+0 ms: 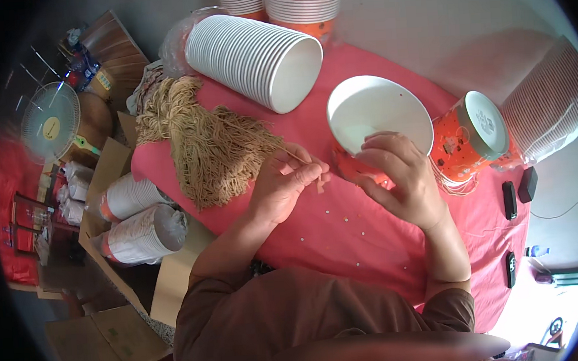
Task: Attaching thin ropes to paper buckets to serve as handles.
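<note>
My left hand (pixel 286 184) is closed, thumb and fingertips pinching a thin tan cord (pixel 293 155) that runs toward a large bundle of tan cords (pixel 214 145) on the left of the table. My right hand (pixel 405 180) is at the near side of a paper bucket (pixel 358 113), white inside and orange outside. Its fingers curve in front of the bucket's near rim, with the thumb apart from them. I see nothing held in it. The hand hides part of the bucket's near wall.
A red cloth covers the table (pixel 346 256), with small pale bits scattered on it. Behind lies a stack of white-rimmed buckets (pixel 248 57). An upturned orange bucket (pixel 471 133) with cord loops is at right, beside a wrapped stack (pixel 549 98). An open carton (pixel 107 185) stands left.
</note>
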The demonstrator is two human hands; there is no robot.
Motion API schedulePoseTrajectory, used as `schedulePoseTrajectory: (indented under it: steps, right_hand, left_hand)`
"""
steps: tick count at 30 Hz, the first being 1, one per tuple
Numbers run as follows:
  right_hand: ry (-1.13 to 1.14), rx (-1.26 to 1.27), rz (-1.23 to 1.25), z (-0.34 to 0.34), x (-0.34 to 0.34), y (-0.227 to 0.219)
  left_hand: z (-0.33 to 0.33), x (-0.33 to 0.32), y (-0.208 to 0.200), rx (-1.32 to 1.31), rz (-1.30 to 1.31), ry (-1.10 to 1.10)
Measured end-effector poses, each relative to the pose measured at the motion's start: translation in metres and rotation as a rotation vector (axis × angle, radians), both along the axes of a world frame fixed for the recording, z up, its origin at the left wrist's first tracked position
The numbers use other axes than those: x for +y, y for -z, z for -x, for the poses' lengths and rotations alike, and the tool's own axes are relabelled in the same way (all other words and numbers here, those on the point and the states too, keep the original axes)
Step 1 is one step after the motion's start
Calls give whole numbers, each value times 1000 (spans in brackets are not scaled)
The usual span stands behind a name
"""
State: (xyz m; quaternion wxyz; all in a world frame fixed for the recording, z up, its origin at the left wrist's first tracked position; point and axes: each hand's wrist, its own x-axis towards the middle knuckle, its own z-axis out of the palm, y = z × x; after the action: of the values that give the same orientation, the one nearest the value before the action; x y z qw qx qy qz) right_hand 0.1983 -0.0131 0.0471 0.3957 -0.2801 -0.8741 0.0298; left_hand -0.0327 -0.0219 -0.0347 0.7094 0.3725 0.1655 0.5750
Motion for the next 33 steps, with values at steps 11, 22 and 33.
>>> schedulePoseTrajectory:
  steps: [11,22,33]
  right_hand:
    - [66,-90,-86,17,-26,3]
    - [-2,-100,-83,12,-23,6]
    - [89,-400,-69,5,-31,-7]
  left_hand:
    - [-24,-16,-1,-155,-55,-75]
    - [-20,-31,0,-85,-48,-142]
    - [-15,-45,-34,832,-641,-274]
